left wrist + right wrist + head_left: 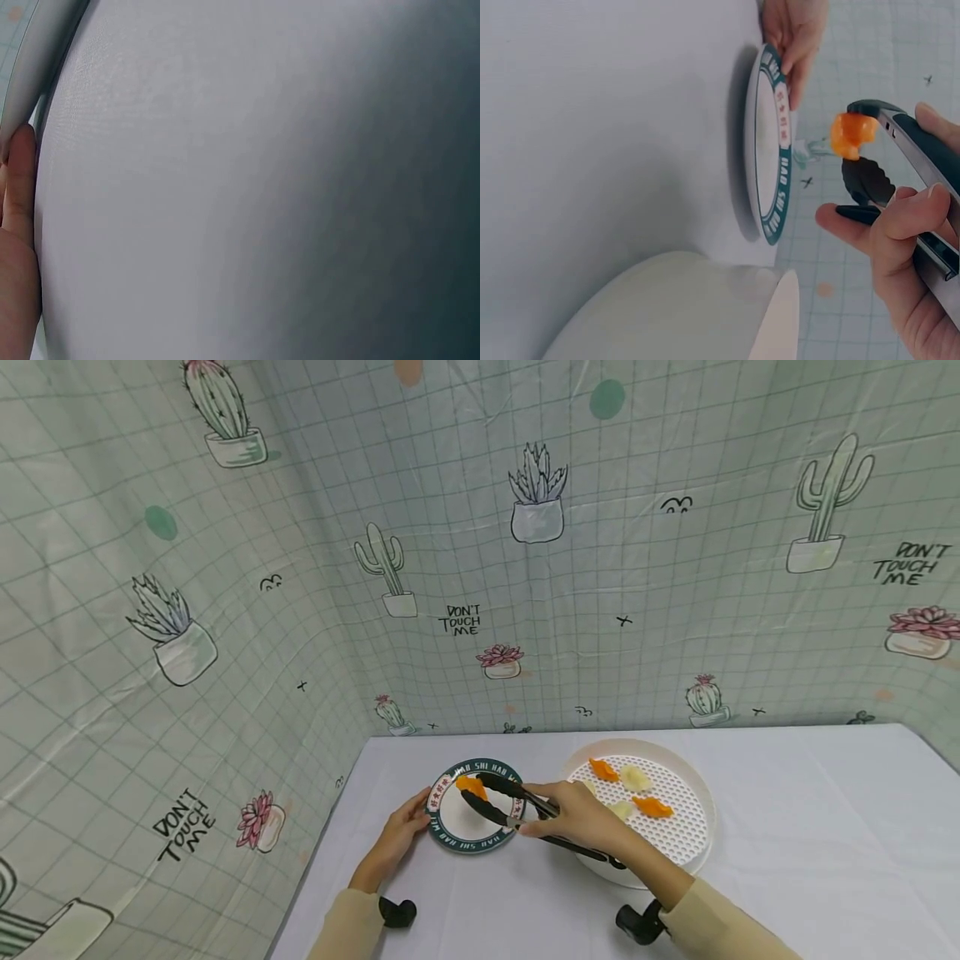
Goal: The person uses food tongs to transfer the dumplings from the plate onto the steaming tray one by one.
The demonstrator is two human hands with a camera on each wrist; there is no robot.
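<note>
My right hand (573, 814) grips black-and-metal kitchen tongs (491, 810), reaching from the right over a round plate. At the tong tips is an orange dumpling-like piece (853, 135), raised above the plate in the right wrist view. The plate (468, 846) is white inside, with a dark green lettered rim and red characters. My left hand (401, 827) holds the plate's left edge; in the left wrist view its fingers (20, 176) lie along the plate's underside (37, 52). The right forearm partly covers a round white perforated steamer tray (693, 802).
Orange pieces (652, 807) and pale yellow pieces (634, 777) lie spread on the tray, right of the plate. A white cloth (810, 827) covers the table. Behind and left hangs a grid-patterned curtain (570, 593) with cactus drawings. Black wrist mounts (640, 924) sit near both cuffs.
</note>
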